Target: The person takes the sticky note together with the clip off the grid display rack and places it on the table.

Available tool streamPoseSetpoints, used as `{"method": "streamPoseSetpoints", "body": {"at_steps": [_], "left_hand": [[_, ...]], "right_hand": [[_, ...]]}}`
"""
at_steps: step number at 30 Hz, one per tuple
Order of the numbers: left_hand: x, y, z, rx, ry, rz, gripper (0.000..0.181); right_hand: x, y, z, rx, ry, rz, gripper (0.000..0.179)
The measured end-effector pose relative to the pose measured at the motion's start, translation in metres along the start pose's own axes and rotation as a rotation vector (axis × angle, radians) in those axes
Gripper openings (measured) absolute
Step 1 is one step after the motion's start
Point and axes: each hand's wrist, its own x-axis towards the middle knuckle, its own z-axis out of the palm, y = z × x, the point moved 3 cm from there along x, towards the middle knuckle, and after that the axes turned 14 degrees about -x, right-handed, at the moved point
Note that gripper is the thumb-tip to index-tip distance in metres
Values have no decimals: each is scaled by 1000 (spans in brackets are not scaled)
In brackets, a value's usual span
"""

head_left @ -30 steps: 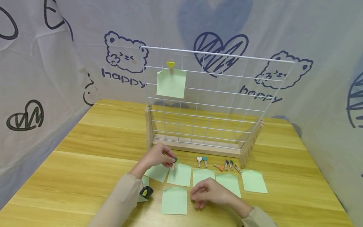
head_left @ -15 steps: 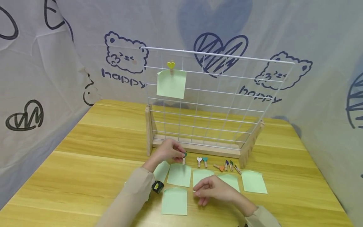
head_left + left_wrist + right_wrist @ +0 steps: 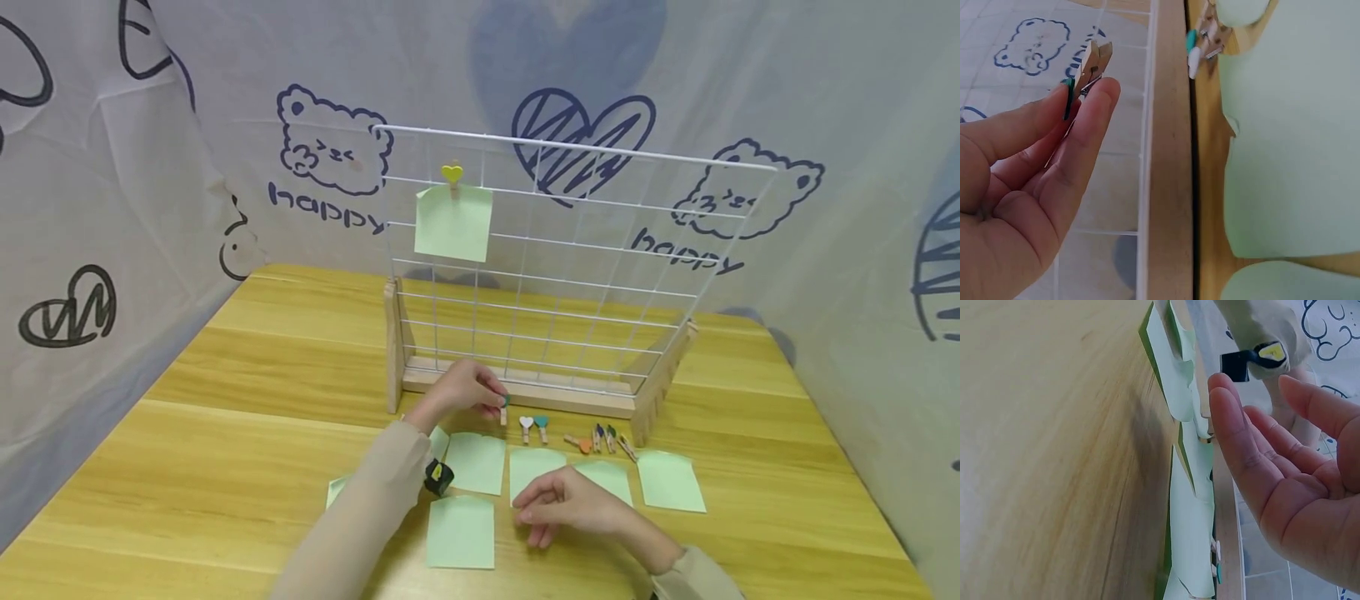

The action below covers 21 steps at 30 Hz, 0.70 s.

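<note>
In the head view my left hand (image 3: pixel 471 387) pinches a small wooden clothespin (image 3: pixel 1090 69) with a dark green heart, just in front of the wire grid rack's wooden base. The left wrist view shows its wooden end pointing away from the thumb and fingertips. My right hand (image 3: pixel 566 502) hovers over the front of the table with relaxed, slightly bent fingers. Nothing is between its thumb and fingers in the right wrist view. Nearest to it are pale green sticky notes, one (image 3: pixel 461 532) to its left and another (image 3: pixel 537 468) partly behind it.
A white wire grid (image 3: pixel 555 250) stands on a wooden base (image 3: pixel 525 392). A yellow heart clothespin (image 3: pixel 452 173) holds a green note (image 3: pixel 453 223) on it. White (image 3: pixel 527 427) and teal (image 3: pixel 542 426) heart clothespins lie before the base, with several more to the right beside another note (image 3: pixel 670 481).
My left hand has moved right and slightly away along the base, carrying the green-heart clothespin close to the white one. The right hand has shifted only slightly to the right.
</note>
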Motion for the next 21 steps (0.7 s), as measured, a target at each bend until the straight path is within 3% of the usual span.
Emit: {"method": "streamPoseSetpoints", "body": {"at_steps": [7, 14, 21], "left_hand": [[13, -5, 4, 10, -7, -53, 4], [23, -9, 7, 5, -24, -68, 5], [29, -11, 12, 3, -41, -102, 4]], "right_hand": [[-1, 1, -1, 7, 1, 14, 31], [-4, 3, 0, 6, -8, 5, 31], [-6, 2, 1, 3, -8, -5, 32]]}}
